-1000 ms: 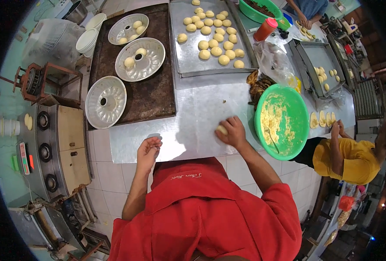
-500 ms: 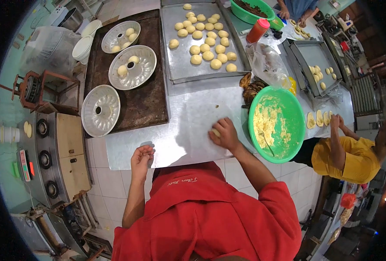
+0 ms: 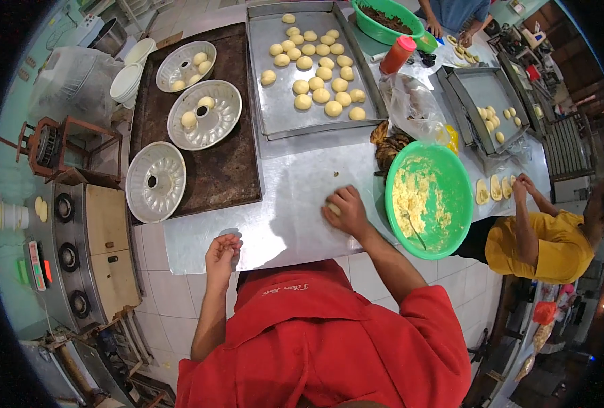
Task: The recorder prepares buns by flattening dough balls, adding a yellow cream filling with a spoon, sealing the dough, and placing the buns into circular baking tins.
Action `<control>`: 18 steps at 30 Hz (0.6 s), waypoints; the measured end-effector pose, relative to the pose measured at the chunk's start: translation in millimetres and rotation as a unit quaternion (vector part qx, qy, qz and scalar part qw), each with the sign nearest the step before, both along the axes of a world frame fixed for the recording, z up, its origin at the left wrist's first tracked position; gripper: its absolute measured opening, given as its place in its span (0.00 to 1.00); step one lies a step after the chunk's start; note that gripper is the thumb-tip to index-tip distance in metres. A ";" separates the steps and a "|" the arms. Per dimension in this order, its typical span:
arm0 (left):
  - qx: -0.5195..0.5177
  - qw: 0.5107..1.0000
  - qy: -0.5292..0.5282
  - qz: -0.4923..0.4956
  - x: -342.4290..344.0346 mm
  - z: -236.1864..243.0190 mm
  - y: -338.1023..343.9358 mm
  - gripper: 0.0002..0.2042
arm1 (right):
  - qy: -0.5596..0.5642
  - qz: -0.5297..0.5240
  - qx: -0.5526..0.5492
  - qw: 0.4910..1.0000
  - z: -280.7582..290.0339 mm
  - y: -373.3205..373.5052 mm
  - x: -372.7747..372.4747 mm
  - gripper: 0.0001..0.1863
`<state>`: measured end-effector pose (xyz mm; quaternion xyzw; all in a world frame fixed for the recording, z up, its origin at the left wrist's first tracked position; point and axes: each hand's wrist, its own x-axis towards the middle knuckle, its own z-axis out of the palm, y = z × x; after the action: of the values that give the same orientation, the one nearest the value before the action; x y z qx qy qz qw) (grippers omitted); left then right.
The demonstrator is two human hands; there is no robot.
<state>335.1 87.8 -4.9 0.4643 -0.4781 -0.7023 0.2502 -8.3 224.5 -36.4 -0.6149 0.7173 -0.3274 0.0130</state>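
Observation:
My right hand (image 3: 347, 212) is cupped over a dough ball (image 3: 333, 209) and presses it onto the metal table (image 3: 295, 177). Only the ball's left side shows past the fingers. By the table's front edge, my left hand (image 3: 223, 254) has its fingers curled in, with nothing visible in them. Beyond my hands, several pale dough balls (image 3: 321, 73) lie on a metal tray (image 3: 281, 129). At the left, fluted ring pans (image 3: 156, 195) sit on a dark baking sheet (image 3: 230, 166); two of them hold dough balls.
Right of my right hand stands a green bowl (image 3: 466, 204) of yellow crumbly filling with a spoon. Behind it lie a plastic bag (image 3: 417, 102) and a red bottle (image 3: 398, 54). A co-worker in yellow (image 3: 540, 245) handles flattened dough at the right. Left is a burner stove (image 3: 91, 251).
The whole view has shifted slightly, so the trays and bowl sit a little lower and further left. My right hand stays over the dough ball; my left hand stays by the table edge.

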 end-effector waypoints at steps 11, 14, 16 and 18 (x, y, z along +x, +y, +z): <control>-0.010 1.000 0.013 0.014 -1.2 6.0 -4.5 0.14 | -0.018 0.059 -0.042 0.997 -3.2 28.2 28.2 0.11; -0.013 1.000 -0.006 0.021 5.5 5.6 -7.2 0.14 | 0.028 -0.019 -0.008 0.999 6.4 2.7 -2.6 0.10; -0.014 1.000 -0.011 0.014 5.3 4.2 -10.3 0.14 | 0.015 -0.027 -0.027 0.999 3.8 -29.5 -1.4 0.09; -0.014 1.000 -0.007 -0.001 1.5 3.0 -15.0 0.14 | 0.002 -0.029 -0.045 0.999 1.6 -44.4 17.8 0.09</control>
<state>336.6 72.8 -1.9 0.4650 -0.4902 -0.6924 0.2529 9.5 180.0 -34.8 -0.5942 0.7196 -0.3585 -0.0260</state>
